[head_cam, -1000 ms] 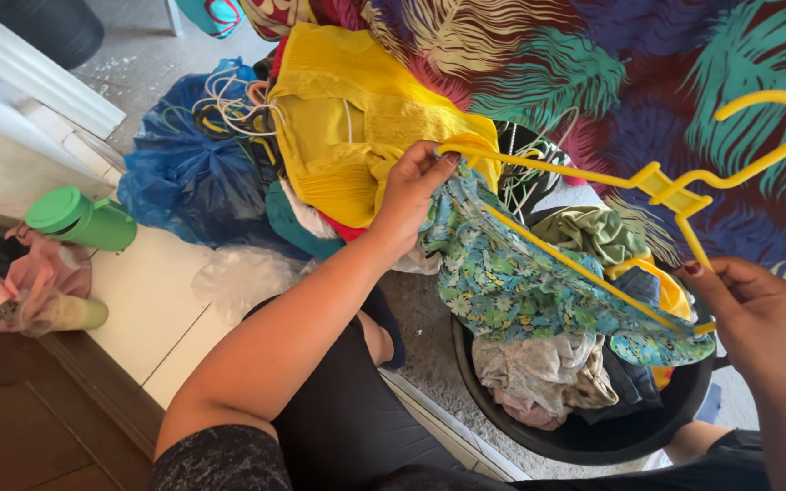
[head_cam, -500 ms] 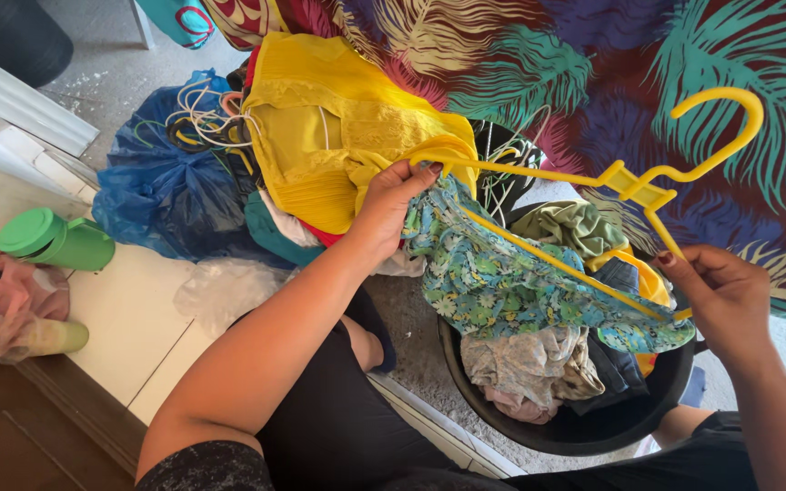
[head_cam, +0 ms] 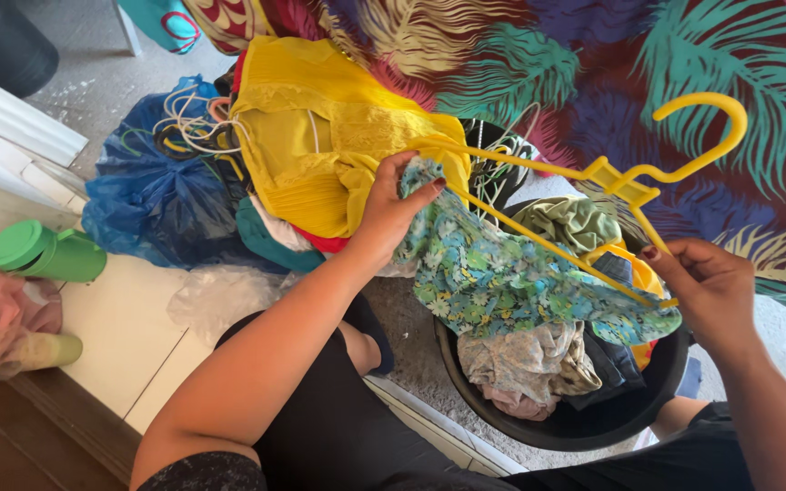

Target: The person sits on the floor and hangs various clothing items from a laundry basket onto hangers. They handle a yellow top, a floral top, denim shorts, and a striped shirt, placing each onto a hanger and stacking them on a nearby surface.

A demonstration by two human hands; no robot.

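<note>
Hands stretch a floral garment (head_cam: 520,282) along a yellow hanger (head_cam: 611,177): left hand (head_cam: 393,205) pinching its left end, right hand (head_cam: 707,286) gripping its right.

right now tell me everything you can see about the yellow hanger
The yellow hanger looks like moulded plastic: an open hook at upper right, a small notched neck, and thin arms sloping down with a straight bottom bar. It is held tilted in the air above the black tub. A green and blue floral garment is draped over its bar. The left hand grips the garment at the hanger's far end, and the right hand pinches the near corner.
</note>
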